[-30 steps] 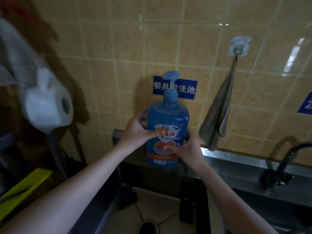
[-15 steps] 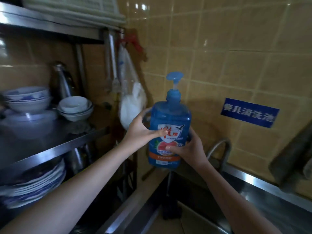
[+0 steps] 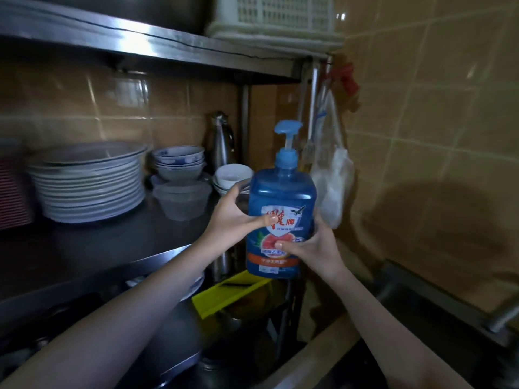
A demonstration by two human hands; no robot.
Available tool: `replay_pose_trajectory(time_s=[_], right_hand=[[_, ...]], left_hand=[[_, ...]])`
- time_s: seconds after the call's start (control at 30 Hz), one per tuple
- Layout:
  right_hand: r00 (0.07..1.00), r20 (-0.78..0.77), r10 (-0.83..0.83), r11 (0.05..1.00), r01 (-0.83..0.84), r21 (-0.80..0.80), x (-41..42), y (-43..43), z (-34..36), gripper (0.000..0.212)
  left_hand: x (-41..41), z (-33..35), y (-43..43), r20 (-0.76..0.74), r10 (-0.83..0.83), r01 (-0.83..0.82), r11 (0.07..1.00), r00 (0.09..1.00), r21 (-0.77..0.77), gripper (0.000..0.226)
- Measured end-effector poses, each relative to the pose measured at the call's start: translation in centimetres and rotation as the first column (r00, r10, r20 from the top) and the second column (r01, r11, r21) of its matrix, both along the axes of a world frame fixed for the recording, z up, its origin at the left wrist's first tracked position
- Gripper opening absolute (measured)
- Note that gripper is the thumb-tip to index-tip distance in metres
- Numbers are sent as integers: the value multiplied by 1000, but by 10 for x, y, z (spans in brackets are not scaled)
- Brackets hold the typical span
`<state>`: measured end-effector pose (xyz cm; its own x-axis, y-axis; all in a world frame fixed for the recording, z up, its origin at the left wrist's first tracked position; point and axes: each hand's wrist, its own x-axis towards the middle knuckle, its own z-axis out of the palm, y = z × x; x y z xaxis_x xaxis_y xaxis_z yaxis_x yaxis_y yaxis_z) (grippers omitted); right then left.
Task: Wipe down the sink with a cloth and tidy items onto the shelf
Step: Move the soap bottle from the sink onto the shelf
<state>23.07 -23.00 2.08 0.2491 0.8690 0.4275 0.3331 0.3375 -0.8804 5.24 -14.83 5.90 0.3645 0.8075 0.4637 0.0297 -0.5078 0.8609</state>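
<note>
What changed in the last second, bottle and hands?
The blue pump bottle was carried left, from the sink's back wall under the blue sign to the front of the metal shelf, near the white bowls, not yet set down. Nothing was let go: left hand and right hand kept the same grip, thumbs on the label, bottle upright.

Dim kitchen corner, tan tiled walls (image 3: pixel 427 88).
Steel shelf rack (image 3: pixel 118 245) on the left, backed against the tiles; light glints (image 3: pixel 342 16) on upper tiles, broad dark shadow (image 3: pixel 438 220) on right wall.
</note>
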Motion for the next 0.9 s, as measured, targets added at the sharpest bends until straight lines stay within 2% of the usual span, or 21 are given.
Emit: replay_pose_trajectory(time_s=[0.17,0.27,0.43,0.63,0.9], right_hand=[[995,-11,95,995,-95,29,-35,52,-2,90],[991,-10,130,991,-129,41,-52,83,-2,92],[987,26,157,987,-158,28,-70,140,-8,72],[970,65,232,973,-233,-5,-85,196,-11,68],[948,50,315,949,-314,-32,-87,246,-18,67]], left_hand=[[-40,1,33,1,84,-84,996,996,2,77],[-59,0,55,13,115,-116,993,993,10,80],[-83,-3,93,7,191,-192,981,981,24,81],[-99,-13,139,-22,282,-282,959,959,-9,88],[-105,-24,178,-27,377,-377,926,926,-23,85]])
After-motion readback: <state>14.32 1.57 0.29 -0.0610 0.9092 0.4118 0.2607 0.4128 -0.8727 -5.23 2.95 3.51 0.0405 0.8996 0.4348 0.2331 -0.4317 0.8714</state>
